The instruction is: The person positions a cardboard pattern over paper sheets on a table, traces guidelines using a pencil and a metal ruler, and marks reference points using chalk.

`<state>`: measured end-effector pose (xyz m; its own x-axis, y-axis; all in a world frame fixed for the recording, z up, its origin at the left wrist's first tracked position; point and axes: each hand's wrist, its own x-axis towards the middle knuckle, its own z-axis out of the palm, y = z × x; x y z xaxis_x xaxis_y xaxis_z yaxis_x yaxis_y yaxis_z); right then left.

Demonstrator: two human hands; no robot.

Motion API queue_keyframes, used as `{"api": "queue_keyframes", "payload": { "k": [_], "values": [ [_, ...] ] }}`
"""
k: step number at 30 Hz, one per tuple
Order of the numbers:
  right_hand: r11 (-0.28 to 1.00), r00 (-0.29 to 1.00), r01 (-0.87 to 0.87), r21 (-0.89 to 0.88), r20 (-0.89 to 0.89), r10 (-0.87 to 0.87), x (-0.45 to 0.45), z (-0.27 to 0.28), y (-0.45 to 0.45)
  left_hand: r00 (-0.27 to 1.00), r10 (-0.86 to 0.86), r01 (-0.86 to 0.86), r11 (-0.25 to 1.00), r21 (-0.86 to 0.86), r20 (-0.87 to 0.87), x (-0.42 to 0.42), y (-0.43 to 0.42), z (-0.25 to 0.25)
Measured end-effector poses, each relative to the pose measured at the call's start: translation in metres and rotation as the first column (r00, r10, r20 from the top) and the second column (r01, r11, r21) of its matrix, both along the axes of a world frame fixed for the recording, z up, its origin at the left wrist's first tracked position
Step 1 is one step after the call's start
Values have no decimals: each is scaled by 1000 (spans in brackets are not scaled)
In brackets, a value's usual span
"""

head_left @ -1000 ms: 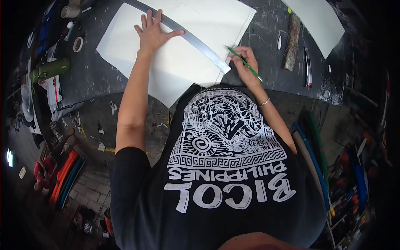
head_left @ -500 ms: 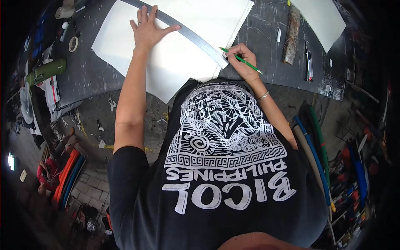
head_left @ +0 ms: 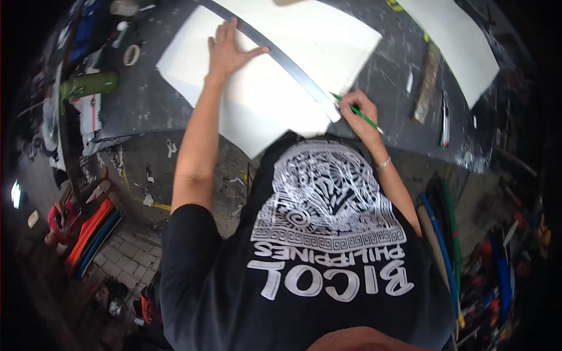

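A long metal ruler [head_left: 298, 77] crosses the large white sheet [head_left: 252, 102] diagonally, its near end close to my body. My left hand [head_left: 227, 58] lies spread on the sheet, fingertips and thumb pressing against the ruler's left side. In my right hand [head_left: 361, 112] is a green pencil [head_left: 370, 121], gripped between thumb and fingers. Its tip points away from me, beside the right edge of the ruler near its close end. Whether the tip touches the sheet I cannot tell.
On the dark table [head_left: 146, 114] lie a tape roll [head_left: 132, 55], a green bottle [head_left: 91, 85], a rough brown strip [head_left: 426, 88], a white-and-black marker [head_left: 445, 120] and another white sheet [head_left: 459, 44]. A person in red [head_left: 63, 219] is at the lower left.
My view has tilted, so the table and both hands appear lower and farther right. Both hands stay at about the same places along the ruler, and the pencil stays in my right hand.
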<state>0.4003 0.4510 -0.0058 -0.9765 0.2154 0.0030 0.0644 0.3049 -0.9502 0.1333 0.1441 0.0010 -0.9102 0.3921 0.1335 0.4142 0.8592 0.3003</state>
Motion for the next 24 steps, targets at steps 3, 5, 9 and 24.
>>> {"api": "queue_keyframes", "payload": {
  "k": [3, 5, 9, 24],
  "values": [
    [996, 998, 55, -71, 24, -53, -3, -9, -3, 998, 59, -59, 991, -122, -4, -11, -5, 1],
    [993, 999, 29, -111, 18, -27, -4, -4, -4, 997, 61, -55, 989, -134, 37, -10, -2, 11],
    [991, 999, 33, -130, 37, -28, -4, 1, -5, 996, 58, -48, 990, -135, 74, -12, 4, 11],
    [994, 999, 44, -103, 25, -42, -4, -2, -8, 994, 91, -81, 983, -166, 53, -13, 11, 8]
  ]
}}
